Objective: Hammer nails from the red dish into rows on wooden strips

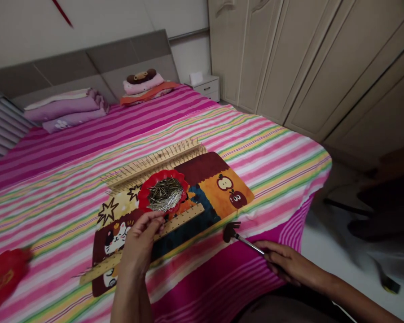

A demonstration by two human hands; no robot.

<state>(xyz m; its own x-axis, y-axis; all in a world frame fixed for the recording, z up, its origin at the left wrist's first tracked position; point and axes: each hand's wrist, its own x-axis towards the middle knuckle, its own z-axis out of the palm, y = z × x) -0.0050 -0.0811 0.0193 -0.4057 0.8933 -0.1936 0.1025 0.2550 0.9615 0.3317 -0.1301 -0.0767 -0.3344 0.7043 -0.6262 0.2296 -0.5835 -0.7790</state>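
Your left hand (142, 237) has thumb and fingertips pressed together over the wooden strip (185, 216); whatever sits between them is too small to tell. At that hand's one o'clock, a scalloped red bowl (143, 197) holds heaped nails (164, 194), dark and silvery. Your right hand (284, 260) grips the hammer (249, 245), its head at the bowl's four o'clock; a nail-studded board (155, 166) lies at eleven.
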